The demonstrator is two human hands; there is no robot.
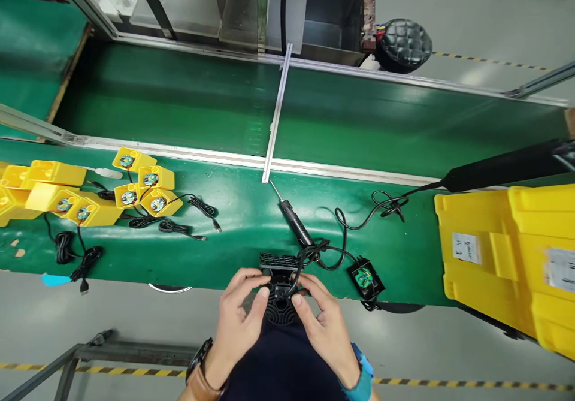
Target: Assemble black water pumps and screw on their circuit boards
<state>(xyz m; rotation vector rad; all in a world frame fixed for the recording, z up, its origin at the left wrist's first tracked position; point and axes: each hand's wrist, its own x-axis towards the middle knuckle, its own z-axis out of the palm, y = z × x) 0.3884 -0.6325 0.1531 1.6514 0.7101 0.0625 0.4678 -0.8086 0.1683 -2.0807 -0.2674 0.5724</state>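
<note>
A black plastic housing with a ribbed, patterned face is held at the bench's front edge. My left hand grips its left side between thumb and fingers. On the other side my right hand closes on the housing near a black cable that loops over it. Just beyond lies a black electric screwdriver, its bit pointing away to the left. Right of my hands sits an open black case with a green circuit board inside, joined to a cable.
Several yellow housings with circuit boards and bundled black cables lie at the left. Yellow bins stand at the right. A metal rail runs along the back of the green bench, with a conveyor belt beyond.
</note>
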